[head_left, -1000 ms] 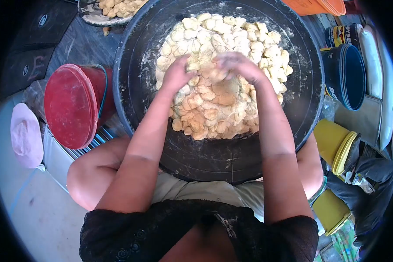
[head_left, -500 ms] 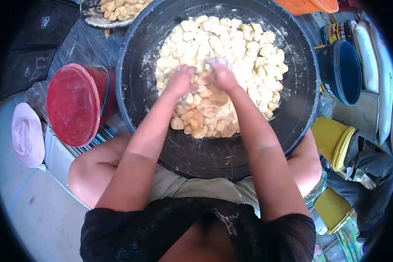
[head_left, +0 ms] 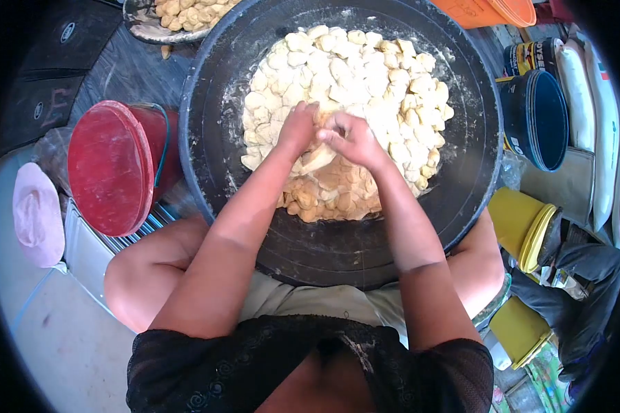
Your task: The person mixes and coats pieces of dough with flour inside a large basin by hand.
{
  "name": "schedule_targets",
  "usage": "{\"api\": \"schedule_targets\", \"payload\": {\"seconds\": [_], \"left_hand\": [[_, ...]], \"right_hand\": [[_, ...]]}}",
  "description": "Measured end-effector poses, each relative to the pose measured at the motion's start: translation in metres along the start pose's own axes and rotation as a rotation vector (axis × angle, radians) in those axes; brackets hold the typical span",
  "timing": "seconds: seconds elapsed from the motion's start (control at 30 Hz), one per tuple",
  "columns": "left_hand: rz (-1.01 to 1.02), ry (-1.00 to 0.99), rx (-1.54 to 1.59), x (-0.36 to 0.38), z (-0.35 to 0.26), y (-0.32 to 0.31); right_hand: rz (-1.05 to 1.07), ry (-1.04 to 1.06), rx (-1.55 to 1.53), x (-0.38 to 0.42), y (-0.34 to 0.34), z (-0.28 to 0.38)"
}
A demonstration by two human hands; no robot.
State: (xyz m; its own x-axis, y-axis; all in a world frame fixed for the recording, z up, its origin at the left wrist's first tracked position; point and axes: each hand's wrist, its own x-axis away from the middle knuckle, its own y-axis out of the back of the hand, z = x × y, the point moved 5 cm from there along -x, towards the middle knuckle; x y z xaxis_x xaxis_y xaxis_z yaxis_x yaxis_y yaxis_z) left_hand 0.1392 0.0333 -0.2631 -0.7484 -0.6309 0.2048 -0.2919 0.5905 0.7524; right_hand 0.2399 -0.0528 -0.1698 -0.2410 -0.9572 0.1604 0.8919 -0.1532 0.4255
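A wide round black basin (head_left: 310,258) rests across my lap. Pale, flour-dusted dough pieces (head_left: 351,76) lie heaped in it, with browner ones in shadow nearest me. Over the middle of the heap, my left hand (head_left: 300,131) has its fingers curled round a pale dough lump (head_left: 315,160) that hangs below it. Close beside it on the right, my right hand (head_left: 350,138) is bent inward, thumb and fingers closed on the upper part of the same lump. Part of the lump is hidden behind the fingers.
A red bucket (head_left: 110,168) stands left of the basin, a pink hat (head_left: 38,215) beyond it. A bowl of similar pieces (head_left: 165,33) is at upper left. Dark blue (head_left: 548,120), yellow (head_left: 520,224) and orange (head_left: 486,10) buckets stand to the right and upper right.
Both hands have risen from the heap and come closer together, now with a dough lump between them. My right hand has turned inward. The view has shifted slightly.
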Motion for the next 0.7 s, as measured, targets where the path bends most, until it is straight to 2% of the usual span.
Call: {"api": "schedule_targets", "payload": {"seconds": [0.07, 0.1, 0.13, 0.2, 0.23, 0.33, 0.4, 0.43, 0.53, 0.57, 0.67, 0.7], "left_hand": [[0.053, 0.085, 0.050, 0.005, 0.000, 0.002], [-0.052, 0.062, 0.092, 0.012, -0.008, 0.021], [-0.038, 0.168, 0.201, 0.013, 0.000, 0.028], [-0.009, 0.376, 0.416, 0.013, 0.023, 0.039], [0.021, 0.354, 0.392, 0.009, 0.032, 0.047], [0.077, 0.178, 0.181, -0.004, 0.035, 0.065], [0.063, -0.081, -0.151, -0.007, 0.003, 0.066], [0.233, 0.019, 0.000, -0.010, -0.004, 0.052], [0.082, -0.107, 0.010, 0.005, -0.008, -0.011], [0.075, -0.057, -0.006, 0.012, -0.008, -0.018], [0.077, 0.070, -0.014, 0.026, -0.014, -0.025], [0.096, 0.108, 0.010, 0.028, -0.013, -0.019]], "right_hand": [[-0.125, 0.052, 0.137, -0.031, 0.012, -0.013], [-0.315, 0.036, 0.453, -0.045, 0.021, -0.025], [-0.504, 0.018, 0.769, -0.055, 0.026, -0.040], [-0.518, 0.161, 0.901, -0.062, 0.020, -0.080], [-0.525, 0.233, 0.967, -0.059, 0.018, -0.092], [-0.321, 0.049, 0.659, -0.054, 0.021, -0.120], [-0.538, -0.123, 0.278, -0.032, 0.035, -0.096], [-0.638, -0.204, 0.082, -0.020, 0.038, -0.085], [-0.726, -0.110, -0.176, 0.006, 0.043, -0.078], [-0.570, -0.246, -0.056, 0.010, 0.044, -0.058], [-0.402, -0.028, 0.731, -0.006, 0.029, -0.042], [-0.391, -0.080, 0.746, -0.012, 0.020, -0.061]]}}
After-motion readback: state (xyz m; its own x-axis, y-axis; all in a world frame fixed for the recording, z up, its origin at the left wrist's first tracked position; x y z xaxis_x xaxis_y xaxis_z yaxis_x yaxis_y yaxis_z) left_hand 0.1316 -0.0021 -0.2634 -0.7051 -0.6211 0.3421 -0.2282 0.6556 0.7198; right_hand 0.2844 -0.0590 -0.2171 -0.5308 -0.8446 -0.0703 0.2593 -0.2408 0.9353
